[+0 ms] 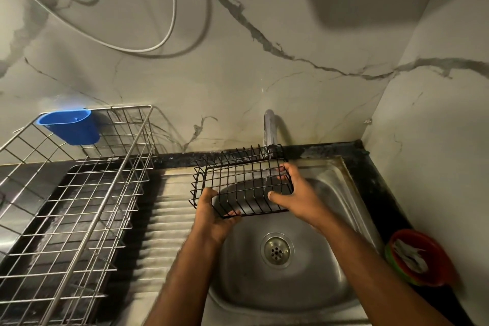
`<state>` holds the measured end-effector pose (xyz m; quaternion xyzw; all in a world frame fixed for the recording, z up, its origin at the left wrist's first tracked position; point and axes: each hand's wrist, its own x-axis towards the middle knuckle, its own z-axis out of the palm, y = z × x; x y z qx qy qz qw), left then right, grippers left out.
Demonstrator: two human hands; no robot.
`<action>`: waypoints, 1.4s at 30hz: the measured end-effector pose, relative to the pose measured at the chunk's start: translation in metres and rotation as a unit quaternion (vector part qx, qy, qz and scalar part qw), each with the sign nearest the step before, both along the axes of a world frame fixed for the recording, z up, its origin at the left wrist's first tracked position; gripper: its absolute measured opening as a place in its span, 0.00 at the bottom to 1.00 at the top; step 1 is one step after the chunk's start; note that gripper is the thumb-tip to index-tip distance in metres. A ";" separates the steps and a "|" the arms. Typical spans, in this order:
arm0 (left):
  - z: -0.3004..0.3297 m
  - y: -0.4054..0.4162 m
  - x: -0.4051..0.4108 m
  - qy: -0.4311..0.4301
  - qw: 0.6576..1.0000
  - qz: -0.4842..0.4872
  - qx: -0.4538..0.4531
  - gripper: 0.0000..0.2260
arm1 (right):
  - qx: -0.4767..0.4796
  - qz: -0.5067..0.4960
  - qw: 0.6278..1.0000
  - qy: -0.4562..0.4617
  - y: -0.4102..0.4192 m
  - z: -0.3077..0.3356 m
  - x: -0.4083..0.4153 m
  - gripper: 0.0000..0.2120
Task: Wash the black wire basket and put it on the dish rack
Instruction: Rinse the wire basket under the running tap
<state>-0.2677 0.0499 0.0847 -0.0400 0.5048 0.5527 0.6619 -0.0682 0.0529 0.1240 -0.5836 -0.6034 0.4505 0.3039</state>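
Basket of black wire, held over the steel sink beneath the tap, water streaming through its right end. Gripped at the near left corner by the left hand, fingers curled under, and at the right end by the right hand. Dish rack to the left on the table, cut off by the frame edge. Blue cup hooked on its far rim. Red bowl at right, contents hard to make out.

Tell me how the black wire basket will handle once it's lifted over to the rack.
The basket probably stays stiff: its welded wires keep a boxy shape with the left hand and right hand gripping opposite ends. It looks light, being mostly gaps. Water from the tap runs over it, so the thin wires may be slippery and drip.
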 end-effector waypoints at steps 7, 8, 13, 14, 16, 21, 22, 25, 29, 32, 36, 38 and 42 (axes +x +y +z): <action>-0.007 0.011 0.008 0.023 0.999 -0.032 0.005 0.06 | -0.006 -0.048 0.999 0.026 -0.002 -0.008 0.018 0.34; -0.007 0.013 0.011 0.023 0.999 -0.035 0.007 0.06 | -0.007 -0.056 0.998 0.030 -0.002 -0.010 0.022 0.35; -0.009 0.018 0.026 0.026 0.997 -0.064 0.024 0.07 | -0.012 -0.092 0.995 0.036 -0.004 -0.015 0.037 0.38; -0.009 0.018 0.029 0.026 0.997 -0.071 0.027 0.07 | -0.011 -0.099 0.994 0.036 -0.004 -0.016 0.040 0.38; -0.010 0.019 0.035 0.023 0.996 -0.082 0.035 0.07 | -0.011 -0.109 0.993 0.035 -0.006 -0.018 0.047 0.38; -0.015 0.023 0.047 0.028 0.993 -0.105 0.038 0.14 | -0.002 -0.123 0.992 0.034 -0.011 -0.022 0.063 0.38; -0.015 0.024 0.048 0.032 0.993 -0.106 0.035 0.15 | -0.001 -0.124 0.992 0.034 -0.012 -0.022 0.065 0.39; -0.013 0.027 0.056 0.038 0.993 -0.105 0.032 0.16 | 0.011 -0.135 0.990 0.029 -0.014 -0.021 0.069 0.39; -0.010 0.032 0.059 0.029 0.992 -0.124 0.018 0.16 | 0.027 -0.136 0.990 0.011 -0.016 -0.016 0.070 0.40; -0.006 0.037 0.059 0.027 0.989 -0.147 0.006 0.17 | 0.032 -0.131 0.991 0.011 -0.015 -0.016 0.072 0.40; -0.005 0.040 0.056 0.028 0.986 -0.162 0.006 0.18 | 0.024 -0.129 0.991 0.016 -0.011 -0.018 0.071 0.38; -0.006 0.041 0.054 0.023 0.986 -0.166 0.008 0.18 | 0.022 -0.128 0.991 0.021 -0.009 -0.021 0.070 0.37; -0.008 0.039 0.050 0.036 0.989 -0.146 0.004 0.15 | 0.012 -0.119 0.992 0.030 -0.005 -0.027 0.065 0.36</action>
